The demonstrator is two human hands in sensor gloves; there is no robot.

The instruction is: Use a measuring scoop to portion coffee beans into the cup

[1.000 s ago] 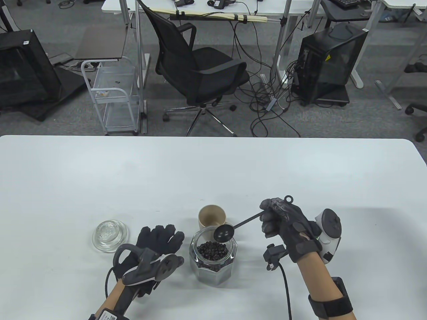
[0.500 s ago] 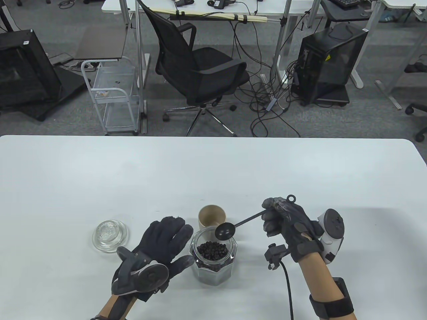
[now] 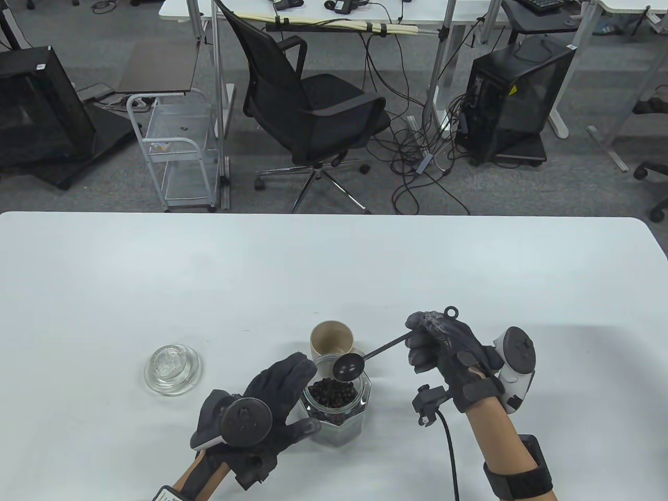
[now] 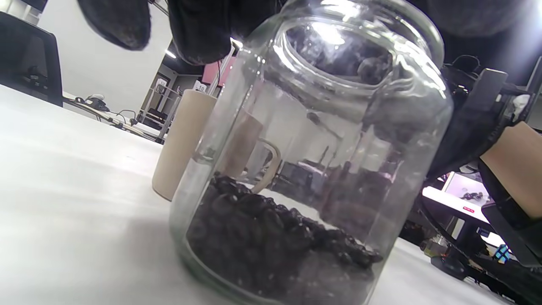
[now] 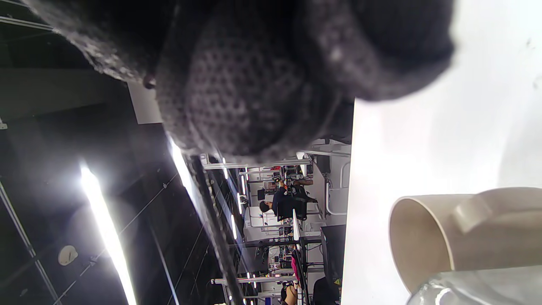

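An open glass jar (image 3: 336,412) with coffee beans (image 3: 333,392) stands near the table's front edge; it fills the left wrist view as jar (image 4: 313,161) and beans (image 4: 271,237). A beige cup (image 3: 332,338) stands just behind it, also cup (image 4: 182,144) and cup (image 5: 444,237). My left hand (image 3: 300,399) holds the jar's left side, fingers (image 4: 199,34) at the back, thumb in front. My right hand (image 3: 420,347) grips the handle of a black measuring scoop (image 3: 349,365), whose bowl hovers over the jar's mouth and looks empty.
The jar's glass lid (image 3: 172,368) lies on the table to the left of my left hand. The white table (image 3: 334,271) stretches wide behind the cup. A cable (image 3: 449,454) hangs from my right wrist. Office chair and desks stand beyond the table.
My left hand has slid right from flat on the table to the jar and closed around its left side. The right hand and scoop have barely moved.
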